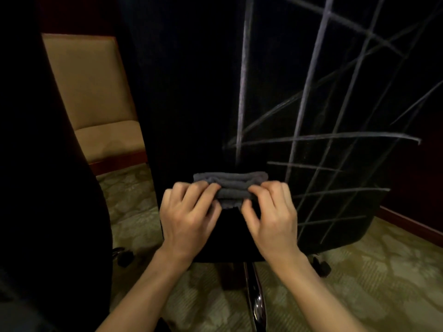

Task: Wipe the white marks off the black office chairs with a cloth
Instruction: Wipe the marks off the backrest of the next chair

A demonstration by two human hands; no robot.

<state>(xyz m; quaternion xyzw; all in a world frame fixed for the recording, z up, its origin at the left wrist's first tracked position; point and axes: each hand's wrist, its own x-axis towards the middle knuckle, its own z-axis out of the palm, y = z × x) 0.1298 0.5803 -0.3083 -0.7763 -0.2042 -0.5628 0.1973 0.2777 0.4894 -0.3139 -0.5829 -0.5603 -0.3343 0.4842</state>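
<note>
A black office chair (191, 92) fills the middle of the view, its back turned to me. Crossing white marks (309, 140) cover the right half of that back; the left half looks dark and plain. In front of the chair's lower back I hold a folded grey cloth (231, 185). My left hand (189, 216) pinches its left end with fingers and thumb. My right hand (271, 216) pinches its right end the same way. Whether the cloth touches the chair is unclear.
A second black chair (48, 164) stands close at the left. A tan upholstered chair (96, 92) with a wooden frame sits behind, between the two. Chrome chair legs (256, 303) and castors (321, 264) stand on patterned green carpet. A wooden skirting (407, 224) runs along at the right.
</note>
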